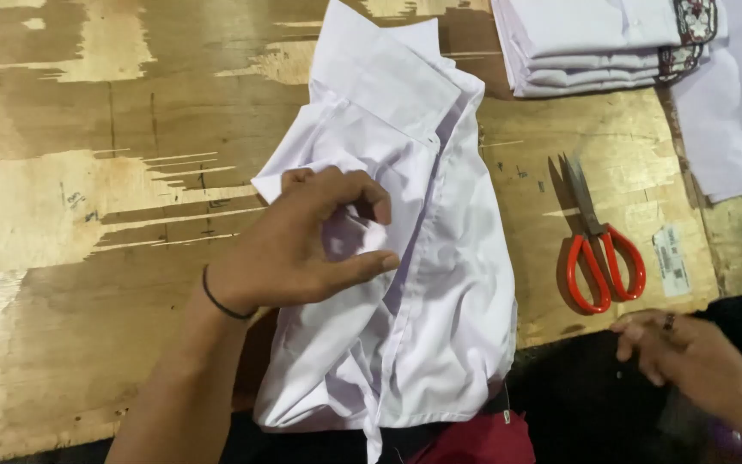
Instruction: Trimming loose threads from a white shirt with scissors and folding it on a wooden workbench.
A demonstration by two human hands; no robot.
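So the shirt (422,258) is a white one lying front-up on the table (62,198), long axis running from the collar up at the far end down to the hem that hangs off the near edge, tilted a little so the collar end leans left. The placket runs down the middle along that same line. The left hand (302,249) is right on top of it, about mid-length and just left of the placket, with thumb and index curled toward each other and pinching up a bit of the cloth, a folded flap or cuff sticking out to the left under the knuckles. There's a thin black band on that wrist. The right hand (680,352) is nowhere near the fabric: it sits off to the right at the table's near edge, fingers loosely curled, holding nothing as far as I can see, though it's a bit blurred. So the left one is clearly the nearer hand, and most of the shirt stretches away from its grip both up and down. Between the shirt and the right hand lie red-handled scissors (599,241), blades pointing away. Farther back right there's a stack (594,43) of folded white shirts.
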